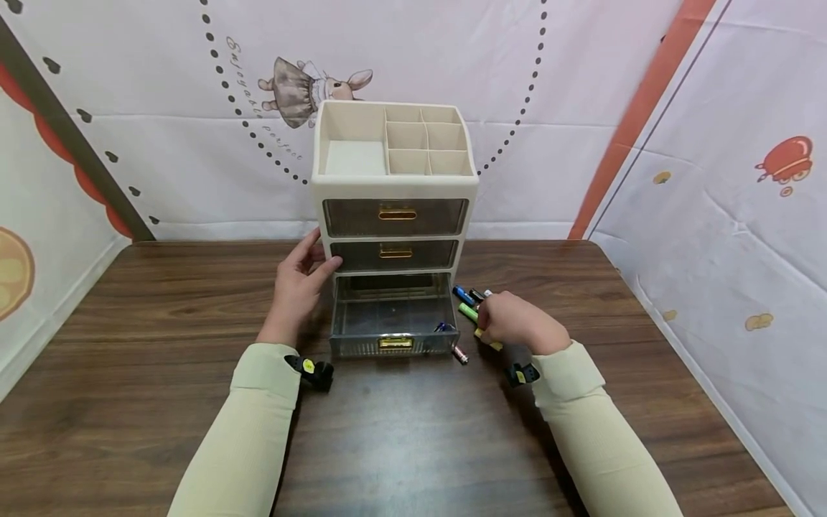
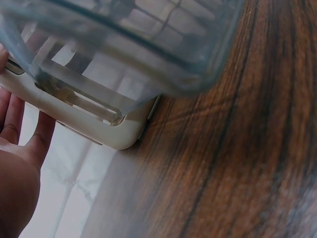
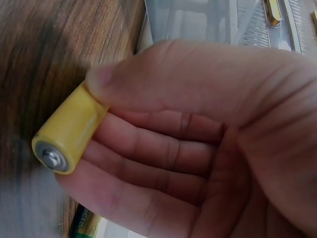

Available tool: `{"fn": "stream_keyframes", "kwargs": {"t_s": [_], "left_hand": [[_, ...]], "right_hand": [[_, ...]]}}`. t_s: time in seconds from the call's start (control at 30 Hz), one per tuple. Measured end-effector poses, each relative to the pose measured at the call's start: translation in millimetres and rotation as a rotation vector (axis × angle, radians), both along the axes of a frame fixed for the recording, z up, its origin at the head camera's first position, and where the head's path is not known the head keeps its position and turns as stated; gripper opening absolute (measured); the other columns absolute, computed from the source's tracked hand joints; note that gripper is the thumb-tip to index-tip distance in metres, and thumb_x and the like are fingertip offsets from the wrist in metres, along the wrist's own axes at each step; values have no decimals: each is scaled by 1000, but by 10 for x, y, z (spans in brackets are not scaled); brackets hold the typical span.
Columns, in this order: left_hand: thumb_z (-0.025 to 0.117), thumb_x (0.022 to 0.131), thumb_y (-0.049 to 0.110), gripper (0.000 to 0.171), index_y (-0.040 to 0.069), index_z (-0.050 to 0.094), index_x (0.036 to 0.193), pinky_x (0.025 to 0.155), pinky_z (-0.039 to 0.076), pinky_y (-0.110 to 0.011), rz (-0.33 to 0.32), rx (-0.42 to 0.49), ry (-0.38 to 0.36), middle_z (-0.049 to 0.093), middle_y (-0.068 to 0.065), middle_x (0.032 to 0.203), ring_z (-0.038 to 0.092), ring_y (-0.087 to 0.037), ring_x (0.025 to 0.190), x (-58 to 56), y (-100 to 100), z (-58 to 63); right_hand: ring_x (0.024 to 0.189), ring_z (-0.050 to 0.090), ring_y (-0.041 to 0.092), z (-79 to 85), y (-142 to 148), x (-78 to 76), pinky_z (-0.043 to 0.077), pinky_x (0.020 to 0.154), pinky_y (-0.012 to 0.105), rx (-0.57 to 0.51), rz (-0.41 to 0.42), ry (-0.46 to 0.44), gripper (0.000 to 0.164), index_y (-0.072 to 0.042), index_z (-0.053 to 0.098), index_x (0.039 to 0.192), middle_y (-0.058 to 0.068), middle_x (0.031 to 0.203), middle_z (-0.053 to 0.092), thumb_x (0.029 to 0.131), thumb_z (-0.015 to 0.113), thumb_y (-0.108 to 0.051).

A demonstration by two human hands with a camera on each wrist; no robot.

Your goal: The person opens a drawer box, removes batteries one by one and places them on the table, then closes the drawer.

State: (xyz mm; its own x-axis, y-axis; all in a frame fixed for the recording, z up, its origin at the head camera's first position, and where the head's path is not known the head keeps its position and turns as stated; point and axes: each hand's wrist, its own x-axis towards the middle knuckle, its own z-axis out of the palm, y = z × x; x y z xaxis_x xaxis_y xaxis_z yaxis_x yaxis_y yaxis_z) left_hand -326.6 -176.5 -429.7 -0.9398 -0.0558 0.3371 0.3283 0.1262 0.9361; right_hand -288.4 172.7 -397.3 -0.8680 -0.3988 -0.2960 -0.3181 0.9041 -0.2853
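Observation:
A white drawer organizer (image 1: 395, 188) stands at the back of the table with its clear bottom drawer (image 1: 394, 316) pulled out. My left hand (image 1: 297, 287) rests against its left side, fingers along the side and thumb on the front edge. To the right of the drawer, my right hand (image 1: 522, 324) pinches a yellow battery (image 3: 72, 131) between thumb and fingers. Just beyond that hand lie a green battery (image 1: 468, 312), a blue battery (image 1: 462, 295) and a black battery (image 1: 477, 295). Something small and blue (image 1: 444, 327) shows at the drawer's right end.
A pinkish battery (image 1: 460, 355) lies by the drawer's front right corner. Two smoky drawers (image 1: 352, 255) above are closed, with gold handles. Open compartments (image 1: 407, 135) top the organizer. A printed cloth (image 1: 400, 43) hangs behind the wooden table (image 1: 388, 445).

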Motion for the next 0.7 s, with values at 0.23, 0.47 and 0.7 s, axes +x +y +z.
{"fn": "stream_keyframes", "kwargs": {"t_s": [0.23,0.47,0.7], "left_hand": [[69,90,21,60,25,45,145,88,46,-15,8,-23,18,62,5,108,58,-5,104,-35,-9,-34],[68,90,11,61,16,45,146,87,46,-14,-9,0,-8,60,10,103,58,-3,100,20,14,39],[68,91,13,61,21,44,146,87,46,-14,-1,0,-14,60,5,106,58,-5,102,-12,-3,-17]], "right_hand": [[71,59,13,0,18,-4,53,65,30,-6,-5,5,11,-6,74,92,4,87,70,82,71,-9],[65,56,12,22,18,13,50,60,28,-8,-12,19,4,-8,74,85,0,77,67,82,71,-10],[57,50,12,91,-7,46,43,53,26,-10,-18,21,12,-12,69,73,-1,66,61,85,71,-14]]}}
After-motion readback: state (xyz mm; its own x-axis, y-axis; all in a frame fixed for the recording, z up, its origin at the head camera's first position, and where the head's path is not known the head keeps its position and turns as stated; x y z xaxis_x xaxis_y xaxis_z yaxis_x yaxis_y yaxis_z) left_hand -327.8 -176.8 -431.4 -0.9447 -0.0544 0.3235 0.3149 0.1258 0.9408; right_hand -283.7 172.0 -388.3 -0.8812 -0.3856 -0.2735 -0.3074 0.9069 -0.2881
